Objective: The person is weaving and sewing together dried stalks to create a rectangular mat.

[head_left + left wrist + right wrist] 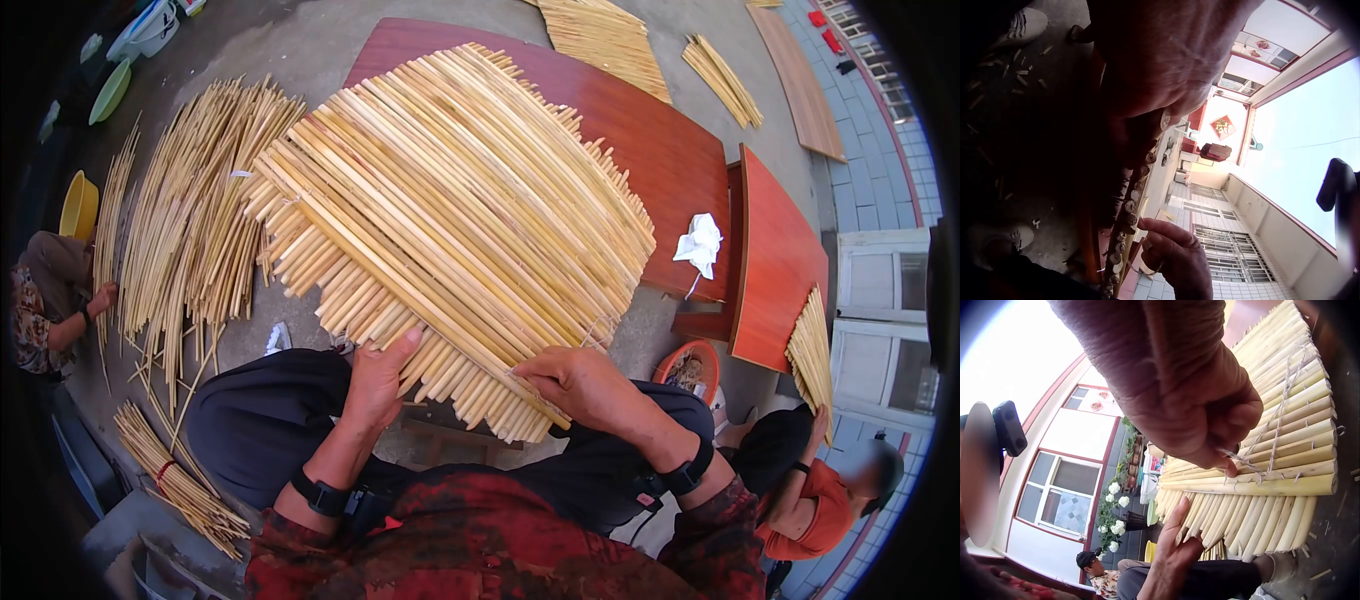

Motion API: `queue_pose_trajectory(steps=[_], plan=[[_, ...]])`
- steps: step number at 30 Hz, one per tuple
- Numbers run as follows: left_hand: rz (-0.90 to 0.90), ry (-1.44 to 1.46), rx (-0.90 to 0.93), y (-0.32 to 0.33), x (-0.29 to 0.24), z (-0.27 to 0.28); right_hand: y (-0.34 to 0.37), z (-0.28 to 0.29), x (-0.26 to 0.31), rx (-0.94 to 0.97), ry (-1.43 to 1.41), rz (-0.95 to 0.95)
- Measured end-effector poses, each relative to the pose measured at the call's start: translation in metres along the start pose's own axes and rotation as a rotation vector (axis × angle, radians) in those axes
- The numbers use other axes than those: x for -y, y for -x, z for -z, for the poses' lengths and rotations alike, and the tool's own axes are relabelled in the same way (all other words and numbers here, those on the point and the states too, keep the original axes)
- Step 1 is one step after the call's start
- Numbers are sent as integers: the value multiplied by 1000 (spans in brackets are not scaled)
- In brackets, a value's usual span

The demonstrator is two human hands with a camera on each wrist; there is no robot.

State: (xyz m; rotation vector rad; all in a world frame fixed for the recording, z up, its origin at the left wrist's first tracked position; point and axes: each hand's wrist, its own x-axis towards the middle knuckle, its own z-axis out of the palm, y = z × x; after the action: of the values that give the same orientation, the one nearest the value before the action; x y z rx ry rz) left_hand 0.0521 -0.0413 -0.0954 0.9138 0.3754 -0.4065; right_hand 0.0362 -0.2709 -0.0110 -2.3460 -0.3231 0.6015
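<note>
A large mat of pale stalks point(450, 200), bound side by side, lies tilted over the person's lap in the head view. Its near edge has a fringe of short stalk ends point(1260, 519) below one long crosswise stalk point(1297, 485). The left hand point(375, 388) grips this fringe, thumb on top and the other fingers hidden underneath. At the mat's near right edge, the right hand point(590, 392) has its fingers curled close over the crosswise stalk. The right wrist view shows it pinching a thin string point(1249, 465) that runs to the stalks. More string stitching point(1282, 412) crosses the mat there.
Beneath the mat's far side stands a dark red table point(660, 150), with crumpled white paper point(700, 243) near its edge. Loose stalks point(190, 200) spread at left, by a seated person. A tied bundle point(175, 475) lies lower left. Another person in orange point(825, 510) sits at right.
</note>
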Motion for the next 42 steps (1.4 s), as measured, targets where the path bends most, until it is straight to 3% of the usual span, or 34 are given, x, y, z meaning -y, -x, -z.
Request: queue_pose_trajectory(steps=[8, 11, 13, 16, 20, 22, 26, 28, 30, 33, 35, 36, 37, 39, 40, 42], plan=[[-16, -14, 5, 3, -2, -2, -3, 4, 4, 52, 67, 12], [-20, -20, 17, 6, -2, 0, -6, 2, 9, 111, 154, -10], [-50, -37, 38, 11, -6, -3, -5, 0, 15, 108, 357, 58], [-106, -123, 66, 22, -26, -17, -8, 13, 42, 237, 524, 34], [-216, -241, 102, 48, -62, -47, 11, 18, 58, 158, 510, 53], [-227, -329, 148, 59, -93, -65, 13, 31, 63, 97, 336, 124], [-342, -538, 165, 96, -135, -78, 35, 58, 104, 70, 250, 143], [-366, -606, 156, 122, -135, -84, 51, 55, 91, -111, -113, 192], [-356, -664, 144, 150, -158, -80, 56, 43, 107, -169, -126, 247], [-527, -882, 168, 176, -177, -78, 55, 18, 114, -229, -168, 302], [-555, -1154, 146, 193, -172, -95, 59, 11, 101, -354, -241, 320], [-509, -1211, 100, 209, -183, -104, 59, 10, 114, -219, -368, 195], [-523, -1214, 99, 217, -188, -103, 57, 2, 124, -227, -364, 207], [-623, -1495, 191, 222, -184, -107, 50, -14, 121, -207, -765, 137], [-735, -1504, 212, 228, -182, -116, 50, -14, 121, -178, -853, 150], [-768, -1588, 272, 238, -179, -130, 56, -10, 122, -116, -950, 142]])
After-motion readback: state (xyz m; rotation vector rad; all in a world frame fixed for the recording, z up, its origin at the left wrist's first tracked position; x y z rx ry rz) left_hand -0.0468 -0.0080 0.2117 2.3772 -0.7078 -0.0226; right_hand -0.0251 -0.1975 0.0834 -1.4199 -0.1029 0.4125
